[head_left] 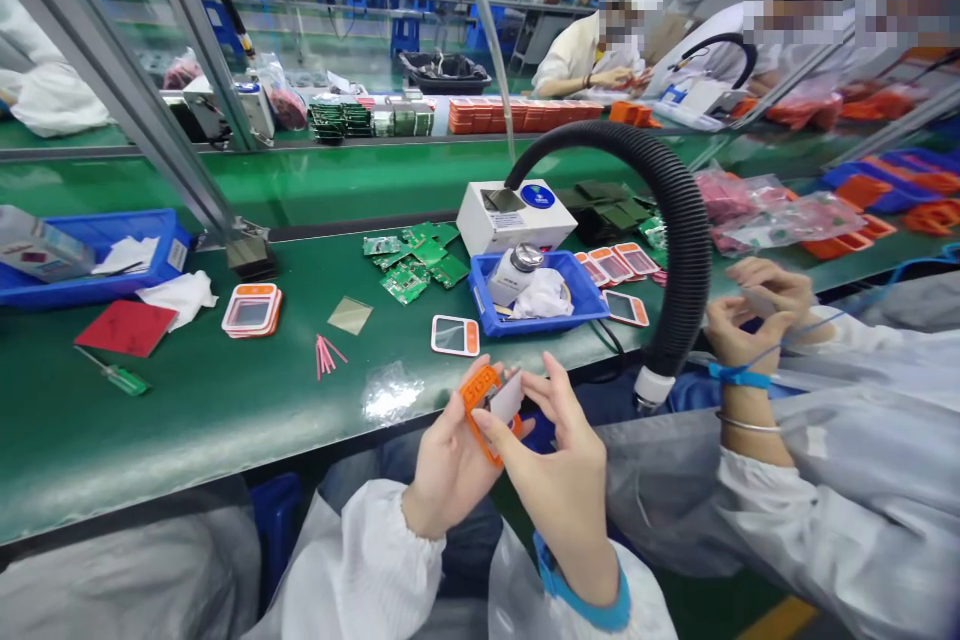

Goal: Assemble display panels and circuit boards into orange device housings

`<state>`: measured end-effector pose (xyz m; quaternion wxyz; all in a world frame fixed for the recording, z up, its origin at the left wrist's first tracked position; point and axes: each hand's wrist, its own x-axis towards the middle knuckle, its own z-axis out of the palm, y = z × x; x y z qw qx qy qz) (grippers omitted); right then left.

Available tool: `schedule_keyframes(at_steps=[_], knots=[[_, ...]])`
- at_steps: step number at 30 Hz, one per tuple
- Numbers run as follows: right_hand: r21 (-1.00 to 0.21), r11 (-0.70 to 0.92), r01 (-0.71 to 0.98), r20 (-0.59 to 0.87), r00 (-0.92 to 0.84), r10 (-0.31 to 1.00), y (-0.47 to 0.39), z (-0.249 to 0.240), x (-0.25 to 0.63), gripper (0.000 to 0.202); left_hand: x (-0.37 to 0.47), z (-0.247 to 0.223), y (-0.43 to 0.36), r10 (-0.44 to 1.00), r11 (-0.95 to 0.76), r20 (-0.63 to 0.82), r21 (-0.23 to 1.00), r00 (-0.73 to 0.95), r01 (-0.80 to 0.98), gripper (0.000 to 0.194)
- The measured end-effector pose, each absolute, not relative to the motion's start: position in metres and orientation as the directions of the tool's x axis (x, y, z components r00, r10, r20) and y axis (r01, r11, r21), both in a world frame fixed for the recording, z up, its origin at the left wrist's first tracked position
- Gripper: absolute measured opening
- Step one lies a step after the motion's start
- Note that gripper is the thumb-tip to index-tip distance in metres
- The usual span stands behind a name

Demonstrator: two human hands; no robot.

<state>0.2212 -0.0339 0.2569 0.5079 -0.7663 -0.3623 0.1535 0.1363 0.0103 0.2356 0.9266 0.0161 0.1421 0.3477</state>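
Observation:
My left hand [450,465] is closed around an orange plastic casing [478,388], held just off the table's front edge. Between the thumb and fingers of my right hand [562,450] is a thin pale rectangular panel [505,398], tilted over the casing's opening. Whether the panel touches the casing I cannot tell. Closest to both hands on the green table [247,420] lies an orange-and-white framed display unit [455,335]. A piece of clear film [392,392] lies to the left of my hands.
A blue tray [536,325] holds a bottle and white cloth. Behind it are a white box [514,215] and green circuit boards [412,260]. A black flexible hose [675,220] arches at right, near a co-worker's hands [757,315]. A screwdriver [124,377] lies left.

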Motion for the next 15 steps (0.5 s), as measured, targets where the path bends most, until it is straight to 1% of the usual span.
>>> schedule_keyframes(at_steps=[3, 9, 15], knots=[[-0.849, -0.274, 0.452, 0.126, 0.677, 0.725, -0.0316, 0.2568, 0.2208, 0.080, 0.1346, 0.2346, 0.0121, 0.651, 0.757, -0.235, 0.143, 0.722, -0.637, 0.037], [-0.794, -0.219, 0.568, 0.216, 0.599, 0.771, -0.0299, 0.2575, 0.2199, 0.071, 0.1326, 0.2339, 0.0150, 0.643, 0.766, -0.187, 0.159, 0.743, -0.623, 0.038], [-0.763, -0.214, 0.610, 0.230, 0.564, 0.793, -0.0315, 0.2548, 0.2200, 0.066, 0.1319, 0.2336, 0.0163, 0.635, 0.772, -0.181, 0.169, 0.751, -0.613, 0.038]])
